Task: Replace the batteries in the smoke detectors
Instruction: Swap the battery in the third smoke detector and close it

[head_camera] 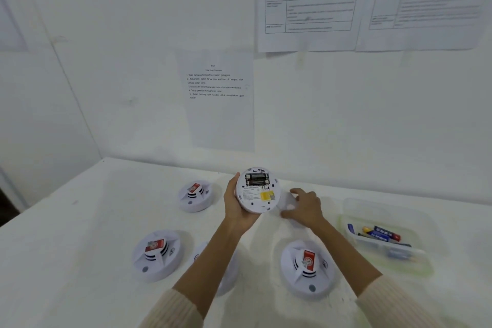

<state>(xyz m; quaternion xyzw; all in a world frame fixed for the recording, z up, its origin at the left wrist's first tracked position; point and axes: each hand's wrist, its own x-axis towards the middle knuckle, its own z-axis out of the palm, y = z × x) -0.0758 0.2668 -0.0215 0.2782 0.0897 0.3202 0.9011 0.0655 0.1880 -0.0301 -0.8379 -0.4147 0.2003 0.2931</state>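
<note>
Most of my left hand's (235,205) fingers are hidden behind the smoke detector (257,190) I hold at centre frame; the print on its back label is too small to read. My right hand (303,208), motion-blurred, covers part of a pale round piece (287,200), and whether it grips or only touches it cannot be told. At lower centre, my left forearm hides the middle of a second detector (229,274). Brands on the batteries (383,234) in the tray (426,224) at right are smeared. The wall sheet (218,98) is barely legible; the two tables (308,2) at upper right are blurred and cut by the top edge. Both sleeves (173,311) leave the frame at the bottom.
</note>
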